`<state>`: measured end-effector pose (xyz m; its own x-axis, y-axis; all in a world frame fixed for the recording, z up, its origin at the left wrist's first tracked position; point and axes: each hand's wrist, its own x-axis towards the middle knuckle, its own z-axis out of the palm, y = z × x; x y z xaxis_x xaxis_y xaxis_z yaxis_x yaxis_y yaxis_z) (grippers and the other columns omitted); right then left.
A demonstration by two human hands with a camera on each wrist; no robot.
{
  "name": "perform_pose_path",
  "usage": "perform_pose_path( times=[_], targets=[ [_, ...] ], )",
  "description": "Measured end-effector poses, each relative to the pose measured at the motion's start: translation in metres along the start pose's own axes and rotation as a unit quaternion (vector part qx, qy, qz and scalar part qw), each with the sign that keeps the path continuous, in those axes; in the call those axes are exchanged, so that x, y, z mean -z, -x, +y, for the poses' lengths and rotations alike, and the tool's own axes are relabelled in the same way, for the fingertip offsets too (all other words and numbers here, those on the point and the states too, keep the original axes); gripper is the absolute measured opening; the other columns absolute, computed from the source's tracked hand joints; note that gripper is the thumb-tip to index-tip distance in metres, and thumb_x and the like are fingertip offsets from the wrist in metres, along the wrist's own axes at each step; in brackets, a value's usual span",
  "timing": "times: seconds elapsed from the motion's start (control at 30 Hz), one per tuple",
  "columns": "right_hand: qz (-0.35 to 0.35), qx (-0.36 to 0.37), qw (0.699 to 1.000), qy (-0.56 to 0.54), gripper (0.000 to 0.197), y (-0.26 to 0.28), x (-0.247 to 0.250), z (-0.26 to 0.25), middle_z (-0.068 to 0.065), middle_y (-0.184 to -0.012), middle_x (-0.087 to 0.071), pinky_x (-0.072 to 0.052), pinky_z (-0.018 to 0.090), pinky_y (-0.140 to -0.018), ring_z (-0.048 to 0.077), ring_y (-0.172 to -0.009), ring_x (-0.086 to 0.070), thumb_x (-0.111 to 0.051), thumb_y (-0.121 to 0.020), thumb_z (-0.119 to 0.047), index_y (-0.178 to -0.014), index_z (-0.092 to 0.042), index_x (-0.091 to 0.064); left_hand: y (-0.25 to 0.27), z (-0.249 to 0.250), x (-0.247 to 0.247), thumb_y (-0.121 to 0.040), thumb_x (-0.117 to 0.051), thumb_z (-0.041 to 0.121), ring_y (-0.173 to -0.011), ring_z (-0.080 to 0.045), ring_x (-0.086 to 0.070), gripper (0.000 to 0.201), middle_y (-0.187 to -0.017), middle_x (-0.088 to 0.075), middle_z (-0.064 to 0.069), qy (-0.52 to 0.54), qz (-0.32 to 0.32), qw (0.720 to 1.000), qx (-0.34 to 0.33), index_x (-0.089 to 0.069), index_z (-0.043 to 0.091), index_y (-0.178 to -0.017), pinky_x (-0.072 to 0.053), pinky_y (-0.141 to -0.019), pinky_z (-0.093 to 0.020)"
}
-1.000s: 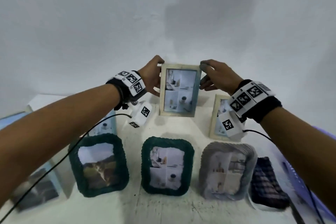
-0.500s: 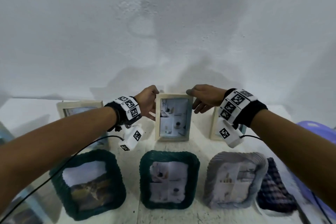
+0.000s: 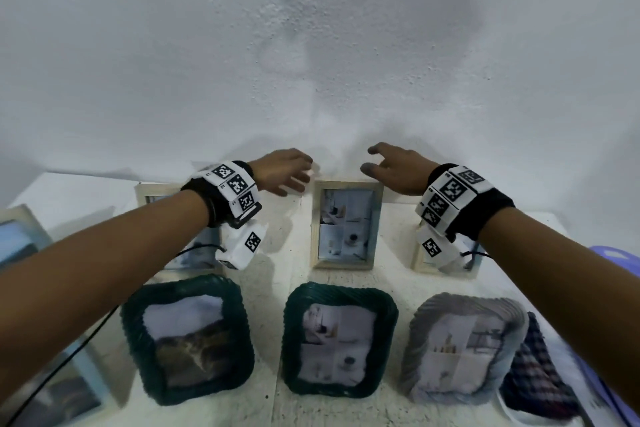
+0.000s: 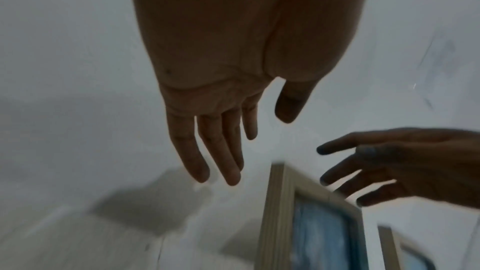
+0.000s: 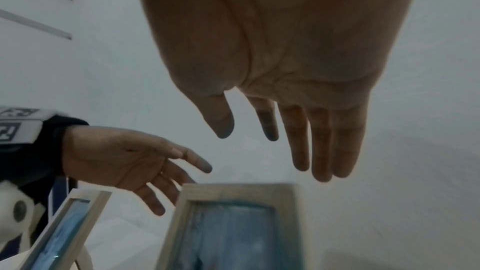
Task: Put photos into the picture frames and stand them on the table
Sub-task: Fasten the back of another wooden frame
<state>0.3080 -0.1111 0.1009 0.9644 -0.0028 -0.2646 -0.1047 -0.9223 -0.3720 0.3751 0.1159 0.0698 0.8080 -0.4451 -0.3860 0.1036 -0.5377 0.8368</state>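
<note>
White wall [image 3: 207,45], white table [image 3: 277,274], upright wooden frame [image 3: 347,225], hands apart.

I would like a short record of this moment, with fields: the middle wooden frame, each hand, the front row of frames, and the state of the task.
middle wooden frame: the wooden frame stands upright on the white table, photo inside, no hand on it
left hand: left hand open, holds nothing, beside the frame's top left corner
right hand: right hand open, holds nothing, above the top right corner
front row: two dark green frames and a grey frame, all with photos
task state: this frame is placed
</note>
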Motion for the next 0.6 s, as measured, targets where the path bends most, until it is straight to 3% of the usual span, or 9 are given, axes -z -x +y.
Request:
perform_pose_path(
  times=[0.1, 0.2, 0.37, 0.5, 0.6],
  targets=[
    [0.041, 0.050, 0.998, -0.008, 0.055, -0.005, 0.007, -0.034, 0.010, -0.141, -0.050, -0.036, 0.035, -0.102, 0.026, -0.127, -0.047, -0.043, -0.099, -0.046, -0.145, -0.017, -0.034, 0.025, 0.014, 0.031, -0.102, -0.045, 0.022, -0.105, -0.026, -0.067, 0.028, -0.118, -0.068, -0.009, -0.004, 0.045, 0.998, -0.051, -0.056, 0.014, -0.126, -0.050, -0.086, -0.036],
    [0.040, 0.106, 0.994, -0.010, 0.052, -0.015, 0.007, -0.073, 0.007, -0.132, -0.058, -0.039, 0.038, -0.104, 0.024, -0.124, -0.050, -0.044, -0.098, -0.047, -0.142, -0.020, -0.039, 0.052, 0.023, 0.065, -0.101, -0.045, 0.020, -0.101, -0.025, -0.069, 0.027, -0.114, -0.070, -0.009, -0.033, 0.101, 0.993, -0.056, -0.059, 0.011, -0.122, -0.048, -0.080, -0.031],
    [-0.027, 0.181, 0.982, 0.047, 0.052, -0.030, -0.012, -0.140, 0.006, -0.131, -0.057, -0.034, 0.035, -0.105, 0.026, -0.128, -0.044, -0.044, -0.099, -0.041, -0.145, -0.016, -0.036, 0.087, -0.002, 0.122, -0.096, -0.054, 0.021, -0.105, -0.026, -0.065, 0.029, -0.119, -0.066, -0.012, -0.180, 0.188, 0.965, 0.026, -0.061, 0.012, -0.123, -0.049, -0.080, -0.035],
    [-0.081, 0.197, 0.970, 0.114, 0.055, -0.043, -0.041, -0.180, 0.011, -0.143, -0.048, -0.033, 0.032, -0.104, 0.027, -0.131, -0.043, -0.043, -0.100, -0.037, -0.147, -0.011, -0.031, 0.109, -0.029, 0.137, -0.096, -0.057, 0.019, -0.115, -0.033, -0.056, 0.037, -0.132, -0.057, -0.015, -0.338, 0.174, 0.917, 0.120, -0.058, 0.004, -0.129, -0.046, -0.091, -0.036],
    [-0.107, 0.200, 0.964, 0.140, 0.053, -0.055, -0.063, -0.198, 0.010, -0.143, -0.049, -0.040, 0.031, -0.097, 0.029, -0.125, -0.050, -0.045, -0.099, -0.031, -0.145, -0.006, -0.035, 0.116, -0.052, 0.137, -0.095, -0.058, 0.012, -0.105, -0.031, -0.060, 0.039, -0.126, -0.060, -0.020, -0.349, 0.140, 0.913, 0.161, -0.055, -0.002, -0.131, -0.049, -0.081, -0.030]
  ],
)
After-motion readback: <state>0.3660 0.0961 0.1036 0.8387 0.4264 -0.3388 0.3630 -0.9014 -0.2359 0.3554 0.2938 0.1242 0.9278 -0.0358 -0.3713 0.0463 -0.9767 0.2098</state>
